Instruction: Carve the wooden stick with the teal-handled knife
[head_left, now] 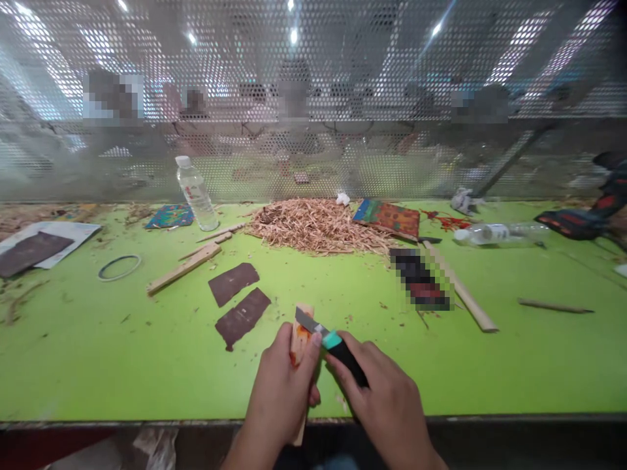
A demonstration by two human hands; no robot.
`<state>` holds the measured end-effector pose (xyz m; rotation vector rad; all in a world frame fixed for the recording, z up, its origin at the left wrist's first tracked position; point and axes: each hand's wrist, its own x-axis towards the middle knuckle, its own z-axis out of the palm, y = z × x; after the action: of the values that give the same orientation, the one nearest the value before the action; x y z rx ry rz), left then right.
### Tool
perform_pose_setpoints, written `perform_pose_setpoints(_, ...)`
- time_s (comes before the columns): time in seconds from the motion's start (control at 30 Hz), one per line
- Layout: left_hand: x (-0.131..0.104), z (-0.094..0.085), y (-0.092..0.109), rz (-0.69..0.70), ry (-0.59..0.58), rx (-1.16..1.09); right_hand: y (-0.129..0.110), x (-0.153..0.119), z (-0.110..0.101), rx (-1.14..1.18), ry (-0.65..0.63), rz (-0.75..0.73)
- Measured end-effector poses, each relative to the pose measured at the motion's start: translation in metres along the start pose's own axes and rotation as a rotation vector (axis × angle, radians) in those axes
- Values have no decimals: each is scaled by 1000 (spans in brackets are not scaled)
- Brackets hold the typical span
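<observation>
My left hand (pixel 287 375) is wrapped round a pale strip of wood (pixel 304 311) with an orange-red stain near its upper part. The strip's lower end shows below the hand, over the table's front edge. In my right hand (pixel 382 388) is a utility knife (pixel 349 359) with a black and teal handle. Its blade (pixel 307 320) lies across the face of the wood, pointing up and left. The left thumb presses close to the base of the blade. Two brown sandpaper pieces (pixel 242 318) lie on the green table (pixel 161 365) to the left of my hands.
Wood shavings (pixel 313 225) are heaped at the back before a perforated metal screen (pixel 313 156). A water bottle (pixel 196 196) stands left; another bottle (pixel 499 234) lies right. Wooden sticks (pixel 183 269), a long wooden strip (pixel 460 287), a pencil (pixel 556 305) and a ring (pixel 120 267) lie around.
</observation>
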<state>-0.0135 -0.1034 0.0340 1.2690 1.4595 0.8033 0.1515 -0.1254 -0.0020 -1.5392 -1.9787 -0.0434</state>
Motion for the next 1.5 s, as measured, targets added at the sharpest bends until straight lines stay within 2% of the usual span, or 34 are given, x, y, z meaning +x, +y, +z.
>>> perform_pose_setpoints(0.33,0,2,0,-21,48,3,-15,2,2,-64,43,9)
perform_pose_setpoints(0.47,-1,3,3,-34,51,-24,-27,4,3,-38,58,59)
perform_pose_setpoints(0.67,-4,7,-1,-3,149,-51,-40,7,4,14,64,149)
perform_pose_setpoints(0.77,-7,6,0,12,129,-221,-39,6,4,38,68,145)
perform_pose_setpoints(0.9,-9,2,-1,26,25,-343,-34,5,3,88,51,141)
perform_pose_setpoints(1.0,-6,-1,-6,18,-17,-320,-28,3,5,123,-5,168)
perform_pose_setpoints(1.17,-3,-3,-9,15,-15,-281,-24,-2,10,125,-41,194)
perform_pose_setpoints(1.5,-8,8,0,56,153,-144,-35,6,9,20,-49,177)
